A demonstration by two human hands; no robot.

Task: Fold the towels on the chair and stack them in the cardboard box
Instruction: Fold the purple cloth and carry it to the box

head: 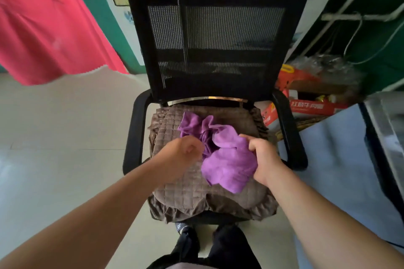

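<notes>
A crumpled purple towel lies on the brown quilted seat cushion of a black mesh office chair. My right hand grips the towel's right edge, thumb on top. My left hand is at the towel's left side with its fingers curled; the fingertips are hidden, so I cannot tell whether they pinch the cloth. A red and white cardboard box stands on the floor to the right of the chair, partly behind the armrest.
A pink cloth hangs at the upper left. Pale floor tiles spread to the left. A light blue surface and a dark-edged unit sit close on the right. My dark trouser legs are below the seat.
</notes>
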